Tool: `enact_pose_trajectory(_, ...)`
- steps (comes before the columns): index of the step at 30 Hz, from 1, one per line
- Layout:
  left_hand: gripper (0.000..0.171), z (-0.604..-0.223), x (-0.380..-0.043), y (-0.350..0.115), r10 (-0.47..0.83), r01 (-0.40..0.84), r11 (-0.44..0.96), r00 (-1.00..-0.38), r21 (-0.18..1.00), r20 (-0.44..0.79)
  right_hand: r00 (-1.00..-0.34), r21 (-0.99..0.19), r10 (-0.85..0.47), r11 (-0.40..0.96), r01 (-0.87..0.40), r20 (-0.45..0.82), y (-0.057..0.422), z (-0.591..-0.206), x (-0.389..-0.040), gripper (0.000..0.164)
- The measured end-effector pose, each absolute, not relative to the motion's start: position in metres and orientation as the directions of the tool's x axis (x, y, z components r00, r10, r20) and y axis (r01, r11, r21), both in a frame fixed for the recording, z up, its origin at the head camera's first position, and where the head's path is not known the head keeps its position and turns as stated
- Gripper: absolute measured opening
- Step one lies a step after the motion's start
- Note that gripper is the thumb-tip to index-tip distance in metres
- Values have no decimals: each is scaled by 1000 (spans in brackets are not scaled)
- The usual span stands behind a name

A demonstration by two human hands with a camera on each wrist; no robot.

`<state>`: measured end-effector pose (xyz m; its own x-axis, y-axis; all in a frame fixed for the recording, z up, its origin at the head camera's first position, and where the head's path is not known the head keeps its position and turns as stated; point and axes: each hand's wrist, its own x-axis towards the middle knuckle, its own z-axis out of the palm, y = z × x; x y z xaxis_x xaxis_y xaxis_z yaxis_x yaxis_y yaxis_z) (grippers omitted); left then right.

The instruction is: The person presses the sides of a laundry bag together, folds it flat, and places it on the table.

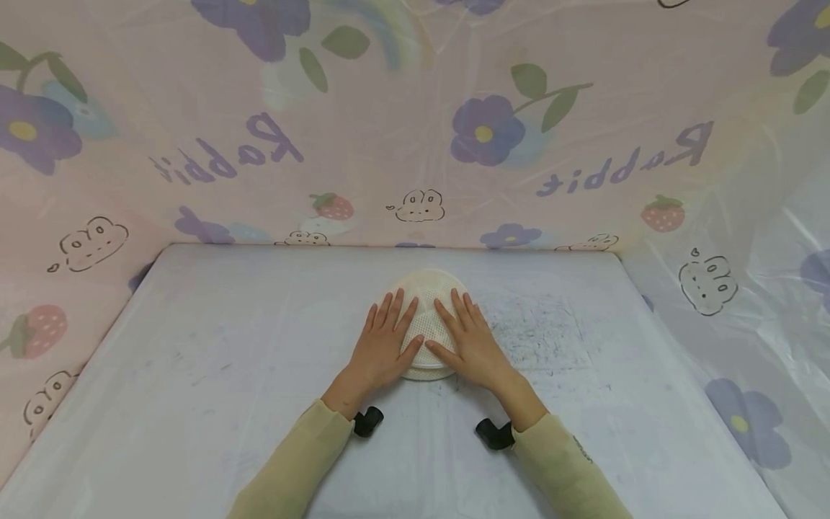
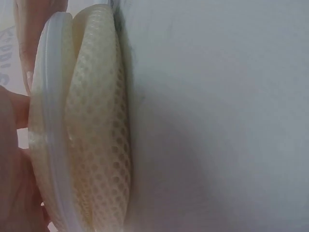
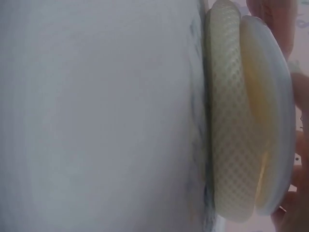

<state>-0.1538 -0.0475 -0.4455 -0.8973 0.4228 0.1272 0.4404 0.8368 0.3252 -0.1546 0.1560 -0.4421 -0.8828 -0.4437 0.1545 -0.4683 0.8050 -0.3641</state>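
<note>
A round cream mesh laundry bag (image 1: pixel 430 317), squashed low, lies on the table in the head view. My left hand (image 1: pixel 382 339) lies palm down across its left side with fingers straight and spread. Over the right side rests my right hand (image 1: pixel 472 342), also flat and spread, and the two thumbs nearly meet near the bag's front. From the left wrist, a smooth pale band (image 2: pixel 55 121) runs round the upper layer, above the bulging honeycomb mesh (image 2: pixel 99 116). The right wrist view shows the lower mesh layer (image 3: pixel 234 121) against the table and a gap under the upper layer (image 3: pixel 275 121).
The white-covered table (image 1: pixel 194 404) has dark scuff marks (image 1: pixel 545 331) right of the bag. Behind and at both sides hang sheets (image 1: pixel 363 144) printed with flowers, strawberries and rabbits. Small black devices (image 1: pixel 496 434) sit at both wrists, beside beige sleeves (image 1: pixel 564 468).
</note>
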Motion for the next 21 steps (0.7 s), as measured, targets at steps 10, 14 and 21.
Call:
enact_pose_trajectory(10,63,-448,-153,-48,435,452,829,-891,329,128,-882,-342,-460,816,-466,104,156,-446,-154,74)
enact_pose_trajectory(14,62,-450,-153,-48,435,444,828,-894,342,106,-878,-344,-472,814,-467,76,157,-446,-154,74)
enact_pose_trajectory(21,62,-456,-155,-48,439,427,821,-896,379,59,-875,-368,-482,807,-462,40,157,-451,-153,74)
